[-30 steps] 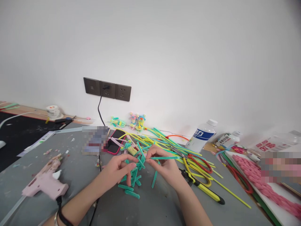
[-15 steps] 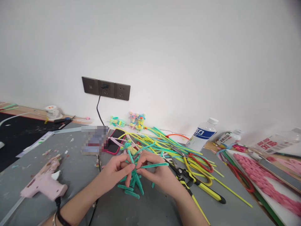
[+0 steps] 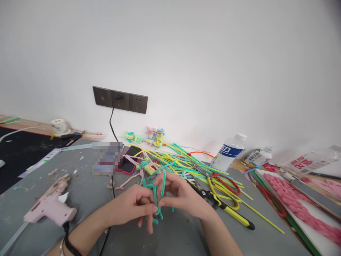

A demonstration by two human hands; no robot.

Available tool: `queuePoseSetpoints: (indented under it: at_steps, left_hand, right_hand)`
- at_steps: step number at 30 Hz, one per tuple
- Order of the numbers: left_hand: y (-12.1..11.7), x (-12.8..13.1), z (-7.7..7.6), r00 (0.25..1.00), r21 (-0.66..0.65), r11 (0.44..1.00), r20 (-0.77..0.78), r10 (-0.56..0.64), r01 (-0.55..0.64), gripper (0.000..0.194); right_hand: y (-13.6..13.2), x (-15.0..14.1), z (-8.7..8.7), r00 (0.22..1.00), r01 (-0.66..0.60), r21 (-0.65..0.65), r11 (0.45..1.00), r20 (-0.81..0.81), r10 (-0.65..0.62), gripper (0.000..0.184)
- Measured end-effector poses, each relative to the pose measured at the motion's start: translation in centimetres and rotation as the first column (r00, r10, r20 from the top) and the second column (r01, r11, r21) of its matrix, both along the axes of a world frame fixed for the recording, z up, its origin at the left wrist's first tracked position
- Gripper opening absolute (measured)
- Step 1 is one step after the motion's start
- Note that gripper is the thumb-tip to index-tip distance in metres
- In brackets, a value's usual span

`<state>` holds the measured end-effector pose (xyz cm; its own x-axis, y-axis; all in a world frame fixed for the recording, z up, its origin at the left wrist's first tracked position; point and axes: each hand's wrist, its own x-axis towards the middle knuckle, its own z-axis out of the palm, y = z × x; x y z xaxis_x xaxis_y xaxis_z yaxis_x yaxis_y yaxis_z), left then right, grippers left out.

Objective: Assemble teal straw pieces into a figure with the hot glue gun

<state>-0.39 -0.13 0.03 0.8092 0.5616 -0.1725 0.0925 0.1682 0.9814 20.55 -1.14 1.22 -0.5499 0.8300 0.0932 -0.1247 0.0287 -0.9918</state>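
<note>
My left hand [image 3: 138, 206] and my right hand [image 3: 178, 193] meet over the grey table, fingertips close together. Between them is a teal pipe cleaner [image 3: 163, 183], bent so that its two ends point upward. Left thumb and fingers pinch it low down, and the right thumb and forefinger close on it from the other side. Short teal pipe cleaner pieces [image 3: 155, 221] lie beneath, mostly hidden by my fingers. Just beyond the hands lies a small yellow-and-teal pipe cleaner figure [image 3: 147, 166].
Long yellow and teal pipe cleaners [image 3: 183, 160] spread behind, with red-handled scissors [image 3: 226, 183] and yellow-handled pliers [image 3: 234, 215] at right. A bottle [image 3: 229, 153] stands near the wall. At left lie a pink glue gun [image 3: 50, 206] and a phone [image 3: 130, 161]; a black cord [image 3: 113, 185] crosses the table.
The pipe cleaner stuck out to the right before; now it is folded with its ends up. Both hands have come slightly lower and nearer, covering more of the short pieces.
</note>
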Motion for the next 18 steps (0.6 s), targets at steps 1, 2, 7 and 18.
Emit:
queuePoseSetpoints:
  at_steps: [1, 2, 7, 18]
  left_hand:
    - [-0.09, 0.01, 0.03, 1.0, -0.013, 1.0, 0.005, -0.017, 0.017, 0.034]
    - [-0.16, 0.02, 0.08, 1.0, -0.02, 0.999, 0.009, -0.027, 0.028, 0.035]
    - [-0.36, 0.01, 0.43, 0.998, -0.056, 0.997, 0.024, -0.055, 0.057, 0.037]
    - [-0.28, 0.3, 0.07, 0.996, 0.093, 0.993, -0.022, 0.081, -0.079, 0.035]
  right_hand:
    - [0.0, 0.0, 0.0, 1.0, -0.015, -0.012, 1.0, -0.011, 0.015, 0.041]
    - [0.0, 0.0, 0.03, 0.999, -0.025, -0.021, 0.999, -0.024, 0.024, 0.044]
    - [-0.05, 0.05, 0.33, 0.999, -0.039, -0.079, 0.996, 0.023, 0.041, 0.037]
    - [0.31, -0.13, 0.32, 0.996, 0.086, -0.12, 0.989, 0.034, -0.082, 0.032]
